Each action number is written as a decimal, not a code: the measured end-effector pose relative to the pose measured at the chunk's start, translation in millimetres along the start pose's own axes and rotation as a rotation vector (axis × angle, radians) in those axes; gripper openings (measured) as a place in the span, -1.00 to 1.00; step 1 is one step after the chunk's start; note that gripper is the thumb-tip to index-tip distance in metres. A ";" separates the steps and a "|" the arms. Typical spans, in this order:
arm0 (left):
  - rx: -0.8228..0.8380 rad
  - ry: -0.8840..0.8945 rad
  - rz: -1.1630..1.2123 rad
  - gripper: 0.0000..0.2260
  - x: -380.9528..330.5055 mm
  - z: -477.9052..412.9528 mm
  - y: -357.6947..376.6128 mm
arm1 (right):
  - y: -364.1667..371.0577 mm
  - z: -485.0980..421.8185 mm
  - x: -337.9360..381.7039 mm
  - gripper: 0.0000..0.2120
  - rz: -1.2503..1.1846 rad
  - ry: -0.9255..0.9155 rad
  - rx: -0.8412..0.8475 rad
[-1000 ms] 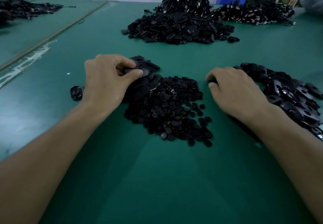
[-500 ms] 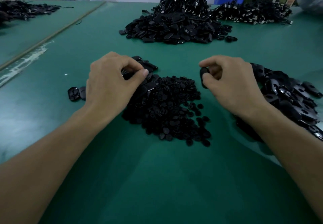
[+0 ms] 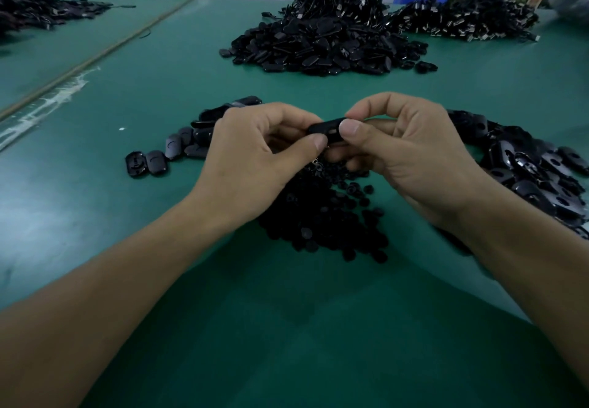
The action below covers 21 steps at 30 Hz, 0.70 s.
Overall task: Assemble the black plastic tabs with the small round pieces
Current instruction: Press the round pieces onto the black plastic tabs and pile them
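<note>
Head view: the right hand (image 3: 408, 159) is pinching a black tab (image 3: 328, 128) between thumb and curled fingers, and the left hand (image 3: 251, 159) is pinching the tab's left end between thumb and forefinger. Both are holding it in the air, just above the heap of round pieces (image 3: 325, 216) on the green table (image 3: 287, 328). Whether a round piece is lying under the left fingers cannot be told. For a sound fit, judging from this grip, the right hand should be steadying the tab while the left is lining the piece square to the opening and pressing straight, not at a slant; a small hard part is likely to slip sideways out of a pinch. The tab is showing as smooth, slightly glossy moulded plastic, an oblong with rounded ends. The round pieces are showing as small matte discs, loosely heaped. More tabs (image 3: 535, 178) are lying piled at the right, some showing an oval slot, and a few flat ones (image 3: 178, 149) are lying left of the heap. A far heap (image 3: 322, 44) of like parts is sitting well beyond.
</note>
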<state>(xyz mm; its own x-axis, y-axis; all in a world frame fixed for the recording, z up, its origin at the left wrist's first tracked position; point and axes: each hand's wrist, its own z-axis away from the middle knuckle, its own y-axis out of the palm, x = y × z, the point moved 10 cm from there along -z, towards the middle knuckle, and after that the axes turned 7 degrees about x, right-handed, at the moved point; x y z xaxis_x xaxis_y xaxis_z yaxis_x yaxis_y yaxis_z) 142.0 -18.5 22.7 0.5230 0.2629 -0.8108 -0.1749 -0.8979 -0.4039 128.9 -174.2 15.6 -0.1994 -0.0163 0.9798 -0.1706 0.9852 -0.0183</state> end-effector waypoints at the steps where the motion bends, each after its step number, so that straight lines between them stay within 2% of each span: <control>1: -0.006 -0.011 0.020 -0.88 0.8 0.3 -0.4 | -0.1 0.1 0.1 -0.90 0.005 -0.004 0.001; 7: -0.011 -0.042 0.170 -0.86 1.0 0.6 1.1 | -3.3 0.6 -1.0 -0.92 0.017 -0.019 -0.009; 9: -0.034 -0.058 0.226 -0.86 2.3 0.5 -0.9 | -10.5 1.6 0.2 -0.92 0.190 -0.034 -0.063; 11: -0.074 -0.081 0.286 -0.86 5.4 0.7 -5.2 | -15.4 2.1 0.6 -0.94 0.521 -0.034 -0.098; 14: -0.115 -0.102 0.301 -0.87 7.9 0.4 -10.7 | -6.7 2.0 -7.3 -0.98 0.894 0.005 0.000; 21: -0.121 -0.129 0.273 -0.87 12.1 -0.2 -9.8 | 2.8 -1.2 -16.6 -0.95 1.067 0.049 0.082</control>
<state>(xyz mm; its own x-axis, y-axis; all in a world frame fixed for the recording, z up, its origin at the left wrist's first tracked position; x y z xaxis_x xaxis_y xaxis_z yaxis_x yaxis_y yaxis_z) 150.2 -6.6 16.9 0.3590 0.0425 -0.9324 -0.1894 -0.9749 -0.1174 132.9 -171.0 -0.5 -0.2448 0.8557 0.4560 0.0042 0.4712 -0.8820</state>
